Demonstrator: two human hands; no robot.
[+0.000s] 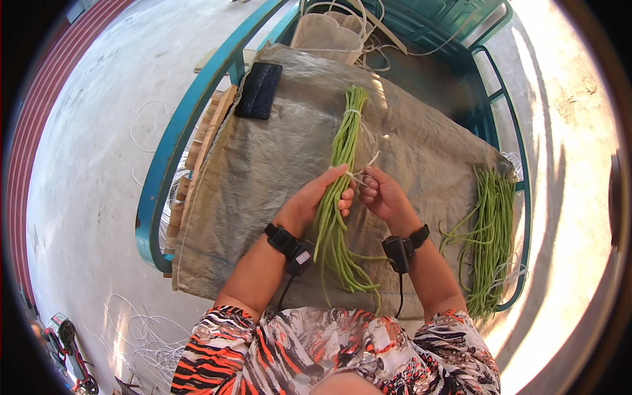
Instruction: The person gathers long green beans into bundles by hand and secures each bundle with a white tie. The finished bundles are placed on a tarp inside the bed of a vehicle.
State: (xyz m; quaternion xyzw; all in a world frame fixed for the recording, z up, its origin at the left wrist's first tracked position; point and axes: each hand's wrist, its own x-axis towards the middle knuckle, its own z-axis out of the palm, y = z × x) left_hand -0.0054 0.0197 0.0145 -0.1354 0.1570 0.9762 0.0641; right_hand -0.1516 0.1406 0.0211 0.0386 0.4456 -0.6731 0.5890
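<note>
Head view: bean bundle (pixel 345 141) is grasped mid-length by L hand (pixel 315 197), mid-sheet (pixel 276 164); white tie (pixel 375 158) is pinched in R hand (pixel 387 196). Tying prob. in hand; next, knot to be snugged w/o bruising. Other beans (pixel 490 243) are laid at sheet's R edge.

Part of the bean bundle (pixel 345 145) is covered by the left hand (pixel 315 195). The blue-green cart (pixel 181 131) is cut by the upper edge. Lower-left wheeled object (pixel 68 336) not clearly resolved
</note>
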